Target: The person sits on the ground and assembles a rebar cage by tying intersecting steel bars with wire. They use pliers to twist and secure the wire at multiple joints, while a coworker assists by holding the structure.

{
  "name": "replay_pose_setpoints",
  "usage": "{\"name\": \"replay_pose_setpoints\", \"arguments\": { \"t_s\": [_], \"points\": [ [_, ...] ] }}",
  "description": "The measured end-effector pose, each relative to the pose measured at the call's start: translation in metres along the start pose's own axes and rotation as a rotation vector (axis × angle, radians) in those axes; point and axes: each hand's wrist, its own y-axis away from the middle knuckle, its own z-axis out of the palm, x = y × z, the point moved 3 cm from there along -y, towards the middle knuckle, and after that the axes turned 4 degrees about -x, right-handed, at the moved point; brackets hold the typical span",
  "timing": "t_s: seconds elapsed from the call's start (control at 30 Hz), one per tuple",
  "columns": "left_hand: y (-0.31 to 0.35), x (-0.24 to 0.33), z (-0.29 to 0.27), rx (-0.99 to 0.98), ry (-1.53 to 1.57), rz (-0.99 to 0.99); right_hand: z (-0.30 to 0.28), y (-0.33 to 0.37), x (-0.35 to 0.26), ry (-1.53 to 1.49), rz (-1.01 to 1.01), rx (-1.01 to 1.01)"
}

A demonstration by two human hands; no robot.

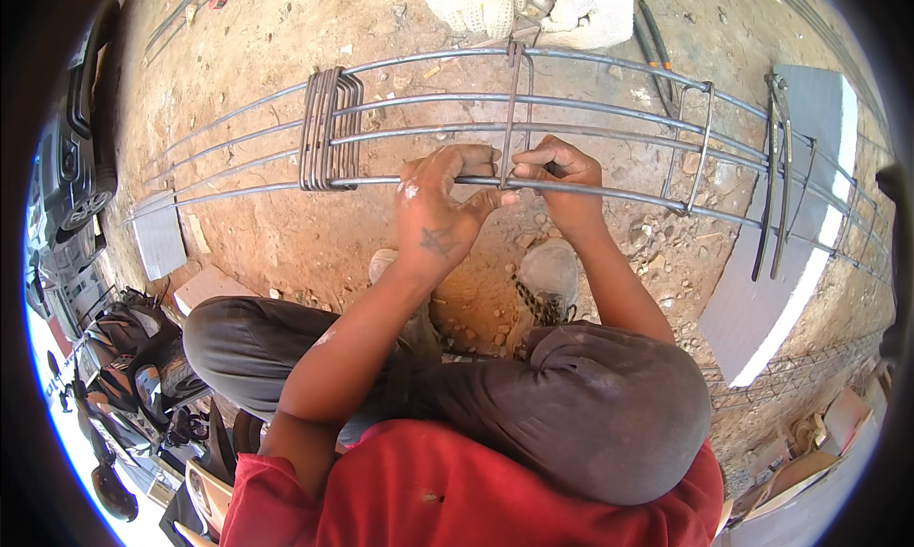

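A cage of long steel bars (590, 99) lies across bare dirt in front of me. My left hand (443, 199) grips the nearest bar (628, 195) beside a rectangular steel stirrup (511, 119). My right hand (562, 171) is closed on that same bar just right of the stirrup, fingers curled at the joint. Whether it pinches a wire or tool is hidden. A bundle of several stirrups (330, 128) hangs on the bars to the left. Another stirrup (700, 147) stands to the right.
Another person's white-gloved hands (533, 9) work at the far bar. A grey slab (790, 223) lies right, a smaller grey block (160, 238) left. Motorbikes (124, 357) stand at lower left. My knees and dusty shoes (547, 280) sit below the cage.
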Motion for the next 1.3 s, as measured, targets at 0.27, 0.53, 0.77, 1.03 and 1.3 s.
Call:
{"name": "replay_pose_setpoints", "arguments": {
  "t_s": [0.27, 0.53, 0.77, 1.03, 1.3],
  "points": [
    [0.011, 0.000, 0.002, 0.118, -0.078, 0.043, 0.016, 0.029, 0.004, 0.349, -0.422, 0.151],
    [0.016, -0.001, 0.006, 0.238, -0.111, 0.281, 0.014, 0.055, -0.030, 0.805, -0.385, -0.102],
    [0.017, -0.008, 0.000, 0.197, -0.087, 0.518, 0.008, 0.045, -0.070, -0.035, 0.522, -0.337],
    [0.018, -0.016, 0.006, 0.200, -0.086, 0.524, 0.017, 0.026, -0.102, 0.307, 0.670, -0.406],
    [0.018, -0.026, 0.011, 0.178, -0.045, 0.563, 0.025, 0.004, -0.143, 1.211, 0.272, -0.431]
  ]
}}
